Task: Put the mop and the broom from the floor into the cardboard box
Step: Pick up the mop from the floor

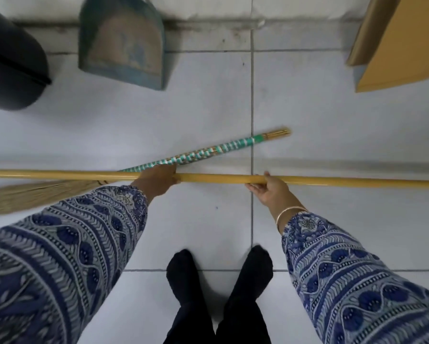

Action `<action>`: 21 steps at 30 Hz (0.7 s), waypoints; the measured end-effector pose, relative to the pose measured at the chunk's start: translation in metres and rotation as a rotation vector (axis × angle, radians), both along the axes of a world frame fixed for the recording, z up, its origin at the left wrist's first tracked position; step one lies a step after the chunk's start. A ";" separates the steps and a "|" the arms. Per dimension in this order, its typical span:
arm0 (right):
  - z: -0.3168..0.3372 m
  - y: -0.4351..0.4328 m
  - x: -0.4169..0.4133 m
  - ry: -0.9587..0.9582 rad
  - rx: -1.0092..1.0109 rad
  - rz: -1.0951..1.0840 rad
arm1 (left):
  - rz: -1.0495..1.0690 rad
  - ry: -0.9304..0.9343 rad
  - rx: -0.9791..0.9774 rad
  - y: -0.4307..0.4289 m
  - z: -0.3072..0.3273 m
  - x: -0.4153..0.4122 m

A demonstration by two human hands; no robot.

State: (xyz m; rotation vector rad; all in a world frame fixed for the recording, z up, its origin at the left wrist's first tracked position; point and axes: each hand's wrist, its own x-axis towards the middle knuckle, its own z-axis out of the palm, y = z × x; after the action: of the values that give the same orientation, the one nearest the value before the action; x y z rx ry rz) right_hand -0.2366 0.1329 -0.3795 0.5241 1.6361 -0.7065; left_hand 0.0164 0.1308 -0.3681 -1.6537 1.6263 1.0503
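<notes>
Both hands grip the smooth yellow round mop pole (215, 178), held horizontal: left hand (158, 178) wrapped over it, right hand (270, 186) w/ fingers curled from under. Broom (188, 156), green-white taped handle, straw bristles, lies on glossy tile floor (332, 120) behind. Flat-sided cardboard box (402, 48) at 2 o'clock.

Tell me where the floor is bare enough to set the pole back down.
Bare tiles lie between the dustpan and cardboard box, and between the feet and the yellow pole. Left is crowded: the broom lies under the pole.
</notes>
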 end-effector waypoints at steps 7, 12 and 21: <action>0.121 -0.017 -0.006 0.033 -0.049 -0.017 | -0.031 0.050 -0.001 -0.011 0.104 -0.006; 0.260 -0.035 -0.028 0.147 -0.157 -0.015 | -0.025 0.155 0.000 -0.022 0.227 -0.031; 0.551 -0.081 -0.104 0.353 -0.449 0.178 | -0.006 0.353 -0.228 -0.031 0.481 -0.109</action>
State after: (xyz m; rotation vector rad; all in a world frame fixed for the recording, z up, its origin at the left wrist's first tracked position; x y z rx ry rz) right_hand -0.3408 0.0520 0.1715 -0.0745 1.7465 -1.0377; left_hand -0.0921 0.1002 0.1126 -1.6725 2.0420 1.2469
